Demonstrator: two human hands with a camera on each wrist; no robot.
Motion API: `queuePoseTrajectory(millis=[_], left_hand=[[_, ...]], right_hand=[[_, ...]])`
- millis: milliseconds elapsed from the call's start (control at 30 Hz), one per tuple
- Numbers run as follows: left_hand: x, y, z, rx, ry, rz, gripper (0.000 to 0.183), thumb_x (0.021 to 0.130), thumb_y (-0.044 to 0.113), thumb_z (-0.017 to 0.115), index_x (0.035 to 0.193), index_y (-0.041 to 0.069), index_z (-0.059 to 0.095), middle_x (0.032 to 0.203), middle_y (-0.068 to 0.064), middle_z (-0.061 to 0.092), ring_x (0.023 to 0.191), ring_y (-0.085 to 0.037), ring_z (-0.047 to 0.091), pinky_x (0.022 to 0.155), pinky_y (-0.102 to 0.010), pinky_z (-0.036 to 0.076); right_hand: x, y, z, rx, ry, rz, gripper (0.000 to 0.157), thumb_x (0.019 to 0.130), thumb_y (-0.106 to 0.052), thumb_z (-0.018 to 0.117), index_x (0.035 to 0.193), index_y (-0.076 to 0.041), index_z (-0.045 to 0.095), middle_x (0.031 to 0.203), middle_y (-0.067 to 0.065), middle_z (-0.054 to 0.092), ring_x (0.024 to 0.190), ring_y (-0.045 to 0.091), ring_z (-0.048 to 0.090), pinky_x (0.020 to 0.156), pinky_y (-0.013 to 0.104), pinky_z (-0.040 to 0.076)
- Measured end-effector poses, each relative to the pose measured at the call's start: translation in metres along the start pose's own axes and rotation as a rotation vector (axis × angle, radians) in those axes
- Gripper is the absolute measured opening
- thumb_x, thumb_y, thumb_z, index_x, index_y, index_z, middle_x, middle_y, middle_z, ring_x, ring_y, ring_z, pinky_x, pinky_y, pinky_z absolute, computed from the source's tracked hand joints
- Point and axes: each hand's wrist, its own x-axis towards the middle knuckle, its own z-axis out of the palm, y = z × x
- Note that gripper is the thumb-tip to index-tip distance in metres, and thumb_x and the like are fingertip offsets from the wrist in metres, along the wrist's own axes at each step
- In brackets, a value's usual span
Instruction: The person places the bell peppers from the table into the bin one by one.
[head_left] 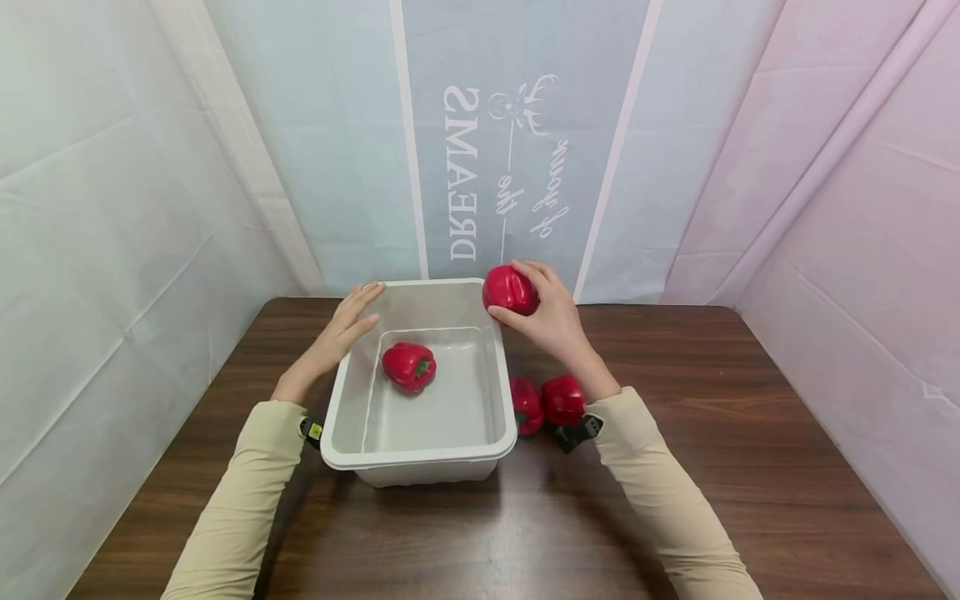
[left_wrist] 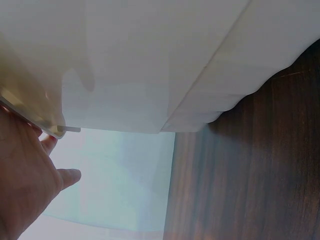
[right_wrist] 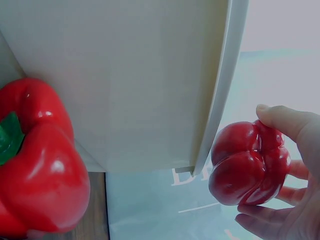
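Observation:
My right hand (head_left: pixel 551 321) grips a red bell pepper (head_left: pixel 507 290) by its sides, over the far right corner of the white plastic bin (head_left: pixel 420 457). In the right wrist view this held pepper (right_wrist: pixel 250 165) shows its lobed end, thumb on one side and fingers on the other. Another red pepper (head_left: pixel 407 367) lies inside the bin, its green stem toward the right. My left hand (head_left: pixel 339 332) is at the bin's far left rim with fingers extended; in the left wrist view the hand (left_wrist: pixel 30 175) is beside the rim, its fingertips partly hidden.
Two more red peppers, one (head_left: pixel 527 407) close against the bin's right side and another (head_left: pixel 562 400) beside it, lie on the dark wooden table (head_left: pixel 720 433). A printed cloth (head_left: pixel 517 50) hangs behind the table. White cloth walls (head_left: pixel 862 208) stand at both sides.

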Motion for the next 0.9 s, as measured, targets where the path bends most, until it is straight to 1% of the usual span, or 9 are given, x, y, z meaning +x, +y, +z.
queuePoseTrajectory(millis=[233,333,433,600,667,700,767,900], left_hand=[[0.003,-0.003,-0.001,-0.001,-0.008,0.003,0.053,0.097,0.026,0.042,0.147,0.015,0.026,0.154,-0.010,0.018,0.143,-0.025,-0.002,0.108,-0.061,-0.002],[0.003,-0.002,-0.001,0.003,-0.012,-0.003,0.053,0.098,0.023,0.042,0.147,0.014,0.026,0.154,-0.011,0.017,0.143,-0.026,-0.003,0.108,-0.061,-0.002],[0.003,0.005,-0.001,-0.004,-0.012,-0.004,0.053,0.097,0.017,0.042,0.147,0.008,0.026,0.153,-0.015,0.017,0.143,-0.030,-0.003,0.108,-0.063,-0.003],[0.003,0.025,-0.002,-0.021,-0.008,0.006,0.052,0.094,0.007,0.042,0.143,-0.004,0.027,0.149,-0.027,0.018,0.141,-0.039,-0.002,0.107,-0.064,-0.003],[0.003,0.029,-0.002,-0.015,-0.009,0.007,0.052,0.094,0.007,0.042,0.142,-0.006,0.027,0.149,-0.028,0.018,0.140,-0.041,-0.001,0.107,-0.064,-0.003],[0.003,0.028,-0.002,-0.012,-0.010,0.006,0.052,0.095,0.007,0.041,0.142,-0.006,0.026,0.149,-0.028,0.017,0.140,-0.041,-0.001,0.107,-0.064,-0.003],[0.006,0.021,-0.001,-0.010,-0.006,0.013,0.052,0.095,0.007,0.042,0.143,-0.005,0.026,0.149,-0.027,0.018,0.141,-0.040,-0.002,0.107,-0.064,-0.003],[0.012,-0.003,0.003,0.007,0.004,0.019,0.052,0.096,0.013,0.042,0.145,0.003,0.026,0.152,-0.022,0.017,0.142,-0.033,-0.002,0.107,-0.063,-0.003]], right_hand=[[0.001,-0.005,0.004,0.004,0.005,-0.015,0.072,0.072,-0.036,0.077,0.134,-0.017,0.047,0.133,0.004,0.045,0.119,0.024,0.046,0.083,0.044,0.052],[0.001,-0.007,0.006,0.015,-0.005,-0.010,0.072,0.072,-0.036,0.077,0.135,-0.017,0.047,0.134,0.004,0.044,0.119,0.024,0.046,0.083,0.044,0.053],[0.002,-0.008,0.009,0.025,-0.016,-0.005,0.073,0.072,-0.036,0.077,0.136,-0.017,0.046,0.135,0.004,0.043,0.119,0.025,0.045,0.082,0.044,0.053],[0.004,-0.006,0.014,0.027,-0.019,-0.011,0.074,0.072,-0.037,0.077,0.136,-0.019,0.046,0.136,0.004,0.043,0.120,0.025,0.045,0.082,0.044,0.053],[0.006,-0.004,0.016,0.016,-0.019,-0.015,0.074,0.072,-0.038,0.077,0.136,-0.020,0.046,0.136,0.003,0.043,0.120,0.024,0.045,0.083,0.043,0.053],[0.006,-0.004,0.017,0.011,-0.018,-0.018,0.074,0.072,-0.038,0.077,0.136,-0.020,0.046,0.136,0.003,0.043,0.120,0.024,0.045,0.083,0.043,0.053],[0.007,-0.003,0.019,0.002,-0.014,-0.024,0.073,0.072,-0.038,0.077,0.136,-0.020,0.046,0.135,0.003,0.043,0.120,0.024,0.045,0.083,0.043,0.053],[0.009,-0.002,0.021,0.001,-0.007,-0.036,0.072,0.072,-0.036,0.077,0.135,-0.019,0.047,0.135,0.004,0.044,0.120,0.024,0.045,0.083,0.043,0.052]])
